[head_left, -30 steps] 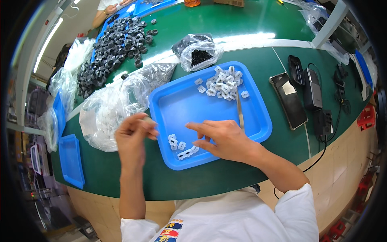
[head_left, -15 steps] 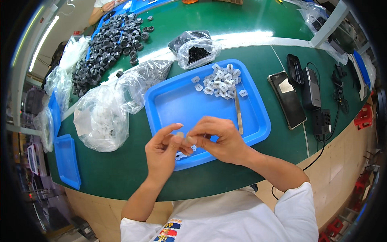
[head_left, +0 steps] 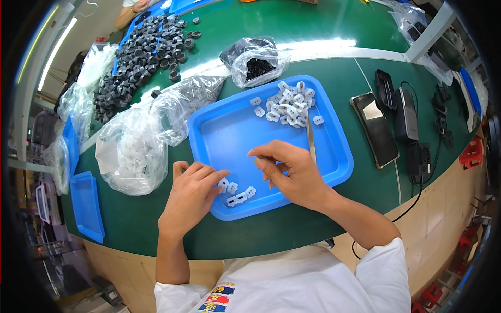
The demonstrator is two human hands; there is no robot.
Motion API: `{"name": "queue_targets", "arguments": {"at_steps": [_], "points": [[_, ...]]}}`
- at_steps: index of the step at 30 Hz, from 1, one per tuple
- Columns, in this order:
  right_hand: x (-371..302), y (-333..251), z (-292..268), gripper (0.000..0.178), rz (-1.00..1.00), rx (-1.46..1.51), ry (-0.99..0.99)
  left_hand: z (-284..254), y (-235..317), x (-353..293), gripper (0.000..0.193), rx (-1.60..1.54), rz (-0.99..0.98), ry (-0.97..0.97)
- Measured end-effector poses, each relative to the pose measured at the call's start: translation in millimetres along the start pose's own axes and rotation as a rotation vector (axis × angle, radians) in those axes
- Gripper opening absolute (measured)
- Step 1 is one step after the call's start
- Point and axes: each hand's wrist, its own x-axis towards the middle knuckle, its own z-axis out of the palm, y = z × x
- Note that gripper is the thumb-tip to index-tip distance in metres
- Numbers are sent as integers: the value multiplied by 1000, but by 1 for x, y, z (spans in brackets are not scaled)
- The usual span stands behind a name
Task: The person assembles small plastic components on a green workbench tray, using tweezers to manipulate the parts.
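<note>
1 left hand (head_left: 189,194) beside 3 lined-up white pieces (head_left: 241,197) in 1 tray (head_left: 227,143).

Bright, even blue on the big tray (head_left: 224,130), and there's milky white on the heaped pieces (head_left: 289,107)! White again on the near row of pieces (head_left: 241,197), these ones showing black marks. Deep green runs across the tabletop (head_left: 344,198), cut by a pale strip (head_left: 339,54). Dark grey fills the pile of rings (head_left: 143,68), jet black the bits (head_left: 258,69) in the clear bag (head_left: 240,78). Black phone (head_left: 380,138), beige floor (head_left: 428,208), and the white shirt (head_left: 292,281) flashes a red, blue and yellow print (head_left: 221,299)!
</note>
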Motion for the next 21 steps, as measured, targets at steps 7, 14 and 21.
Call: {"name": "queue_targets", "arguments": {"at_steps": [7,14,21], "points": [[-2,2,2,14,-51,32,-36,11,-6,1,25,-56,27,103],[0,5,0,10,-87,-16,-49,10,-2,9,31,29,-127,218],[-1,4,-1,10,-132,-77,-41,8,-5,15,34,288,-19,164]]}}
